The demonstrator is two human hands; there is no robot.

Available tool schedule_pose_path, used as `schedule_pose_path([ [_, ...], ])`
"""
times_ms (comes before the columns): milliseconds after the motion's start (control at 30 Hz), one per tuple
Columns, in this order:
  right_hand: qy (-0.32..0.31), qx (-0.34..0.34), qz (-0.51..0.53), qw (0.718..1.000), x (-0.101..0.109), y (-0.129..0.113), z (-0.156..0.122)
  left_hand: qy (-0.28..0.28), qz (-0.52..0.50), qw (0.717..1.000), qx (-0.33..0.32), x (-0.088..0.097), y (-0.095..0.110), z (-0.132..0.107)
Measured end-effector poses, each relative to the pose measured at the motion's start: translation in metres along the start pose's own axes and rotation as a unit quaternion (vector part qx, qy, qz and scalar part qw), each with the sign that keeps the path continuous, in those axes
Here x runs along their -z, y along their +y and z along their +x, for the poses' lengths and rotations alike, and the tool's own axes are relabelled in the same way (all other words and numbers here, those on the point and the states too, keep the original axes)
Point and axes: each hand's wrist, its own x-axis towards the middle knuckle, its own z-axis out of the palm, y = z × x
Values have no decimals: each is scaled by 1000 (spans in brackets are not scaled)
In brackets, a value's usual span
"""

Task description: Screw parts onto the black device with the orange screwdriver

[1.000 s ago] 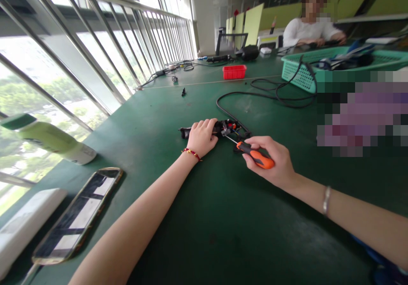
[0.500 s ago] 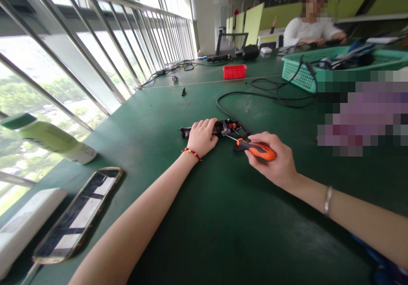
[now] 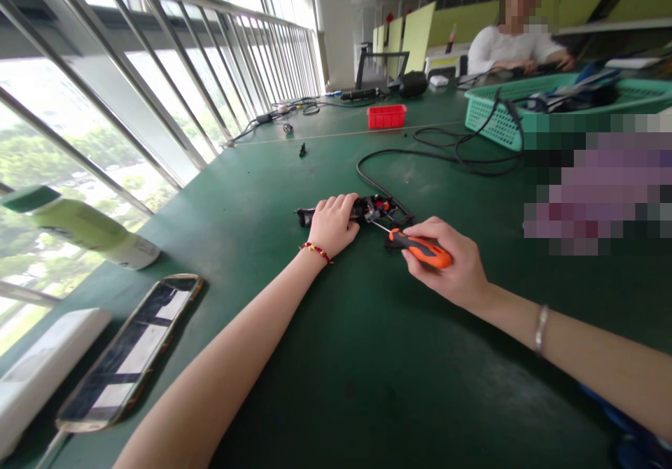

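A black corded device (image 3: 362,210) lies on the green tabletop, its inner parts and coloured wires exposed at the right end. My left hand (image 3: 333,222) is wrapped over its middle and presses it to the table. In my right hand (image 3: 451,262) is a screwdriver (image 3: 425,250) with an orange and black handle, fingers closed around the grip. Its thin shaft points left into the exposed end of the device; the tip's exact contact is too small to tell. A dark piece beside the device is partly hidden behind the screwdriver handle.
A black cable (image 3: 409,151) curls toward a green basket (image 3: 493,126). Beyond the device stand a red bin (image 3: 387,117) and a small black part (image 3: 302,150). A phone (image 3: 131,350), white box (image 3: 47,364) and bottle (image 3: 84,227) sit left, by the railing. Another person (image 3: 517,49) sits opposite.
The screwdriver handle and my right hand have shifted very slightly left. My left hand and the device stay in place.
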Motion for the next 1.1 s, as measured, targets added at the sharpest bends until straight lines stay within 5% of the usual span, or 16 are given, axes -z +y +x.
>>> schedule_pose_path([
  [1100,-36,3,6,999,2,0,0,-21,-10,1000,12,3,3,0],
])
